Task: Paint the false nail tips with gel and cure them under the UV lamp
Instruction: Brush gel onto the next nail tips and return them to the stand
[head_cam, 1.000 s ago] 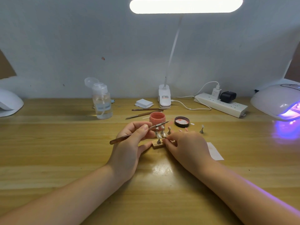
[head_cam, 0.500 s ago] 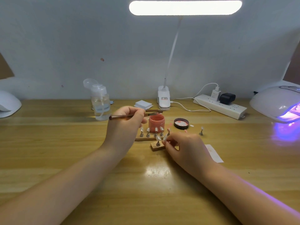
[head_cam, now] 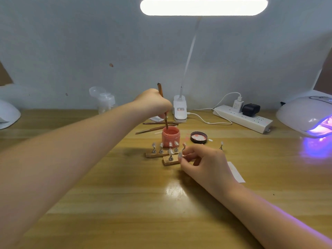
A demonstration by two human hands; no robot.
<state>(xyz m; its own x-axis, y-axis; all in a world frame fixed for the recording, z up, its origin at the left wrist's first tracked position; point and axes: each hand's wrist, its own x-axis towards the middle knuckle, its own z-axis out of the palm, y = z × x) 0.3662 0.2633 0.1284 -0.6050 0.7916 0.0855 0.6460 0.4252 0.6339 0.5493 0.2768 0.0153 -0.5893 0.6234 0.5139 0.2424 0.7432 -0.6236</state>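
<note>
Dipping a brush point(head_cam: 162, 105) into an open pink gel jar point(head_cam: 170, 136), the left hand point(head_cam: 154, 103) grips the brush handle with curled fingers, the bristle end down inside the jar's mouth. Pink gel fills the jar. Just right of the jar lies its black lid point(head_cam: 198, 137), upside down, with pink smears on its pale lining.

In front of the jar stand two small wooden blocks. The longer block point(head_cam: 152, 155) carries a row of false nail tips point(head_cam: 166, 145) on little metal stands; the shorter block point(head_cam: 170, 161), nearer the person, bears one tip. The right hand point(head_cam: 203, 162) rests just right of the shorter block, thumb and forefinger pinching a single nail tip on a stand point(head_cam: 180, 155). Another lone stand point(head_cam: 221, 146) sits further right of the jar.

Behind the jar lie two spare brushes point(head_cam: 158, 125), a clip desk lamp point(head_cam: 180, 109) whose lit bar glows overhead, and a clear pump bottle point(head_cam: 106, 103) to the left. Right of the jar, a white power strip point(head_cam: 242, 118) holds two plugs, and beyond it a white UV lamp point(head_cam: 309, 115) glows purple. Everything rests on a wooden table point(head_cam: 125, 203) against a pale wall.
</note>
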